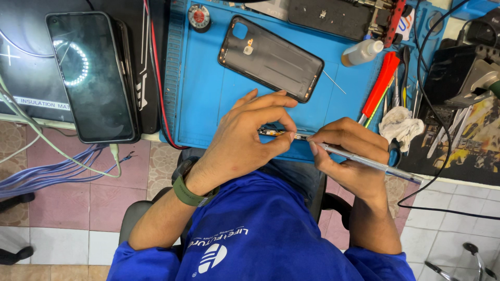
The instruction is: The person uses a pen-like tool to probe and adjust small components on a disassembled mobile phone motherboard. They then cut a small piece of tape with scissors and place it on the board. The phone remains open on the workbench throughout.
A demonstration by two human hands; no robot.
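I have both hands low over the near edge of the blue mat [208, 104]. My left hand [245, 140] pinches a thin strip part [281, 134] between thumb and fingertips, holding it level just above the mat's edge. My right hand [349, 153] is closed around a slim metal tool [364, 161], gripped like a pen, with its tip meeting the right end of the strip.

To do this well, I judge the left pinch should stay close to the tool's contact point so the strip cannot flex, and the right hand should work with light pressure along the strip rather than across it. Resting both wrists against the mat's edge would steady the tip.

Beyond the hands lies a dark back cover [271, 57], inside face up. A phone [91, 75] sits on the left, screen reflecting a ring light. A red screwdriver [383, 83], a small bottle [364, 52] and a crumpled cloth [401, 125] are to the right.

Hard to make out: the strip is mostly hidden by my fingers, so I cannot tell what sort of part it is. The tool's tip is too small to tell if it is a blade or tweezers. The board at the top is cut off.
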